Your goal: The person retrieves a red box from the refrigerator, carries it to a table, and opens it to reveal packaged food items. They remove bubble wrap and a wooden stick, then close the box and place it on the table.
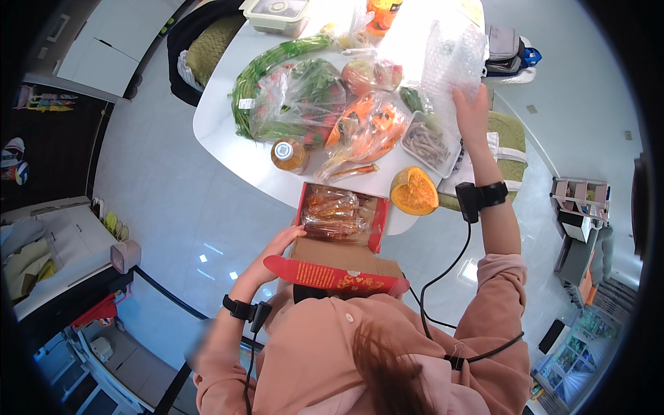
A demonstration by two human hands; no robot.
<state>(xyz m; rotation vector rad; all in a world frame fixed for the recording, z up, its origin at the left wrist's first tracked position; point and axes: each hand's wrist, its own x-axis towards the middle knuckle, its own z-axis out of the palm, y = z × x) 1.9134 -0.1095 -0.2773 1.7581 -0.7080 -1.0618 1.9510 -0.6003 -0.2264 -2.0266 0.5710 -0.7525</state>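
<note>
My left hand (284,243) holds the left side of an open red cardboard box (381,223) at the table's near edge. Inside lie several clear-wrapped amber-brown sticks (334,212); the box's lid (337,275) is folded back towards my body. My right hand (472,111) reaches to the table's right side, its fingers closed on a sheet of bubble wrap (448,67). Left of that forearm sits a plastic tray of grey-brown food (428,145). A cut pumpkin piece (415,191) rests right of the box. One loose brown stick (358,171) lies just beyond the box.
On the white table (223,124) are long green vegetables (249,78), bagged leafy greens (311,88), an orange-printed plastic bag (368,124), bagged apples (363,75), a capped bottle (289,154), an orange-labelled bottle (383,15) and a lidded container (277,15). A black cable (441,264) hangs from my right wristband.
</note>
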